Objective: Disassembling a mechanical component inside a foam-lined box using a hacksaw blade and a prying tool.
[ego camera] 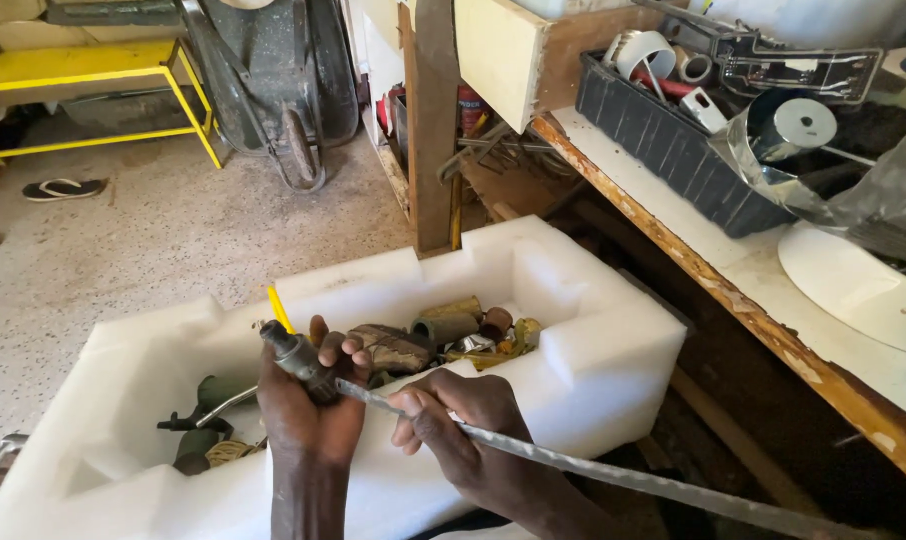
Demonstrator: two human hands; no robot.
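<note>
Left hand (308, 400) clenched around dark metal fitting (295, 357), right hand (463, 425) gripping long twisted grey steel rod (613, 475), above white foam box (593, 350) of scrap parts

The hose (613, 470) is braided metal, dull grey with a faint sheen, and its fitting (298, 358) is dark, matt, grimy metal. The box (593, 350) is white foam, soft-looking and matt, with scuffed edges. The bench (733, 290) has a painted white top and a worn, raw wooden edge. The crate (663, 140) is dark, ribbed plastic. The floor (153, 240) is rough, speckled concrete.
</note>
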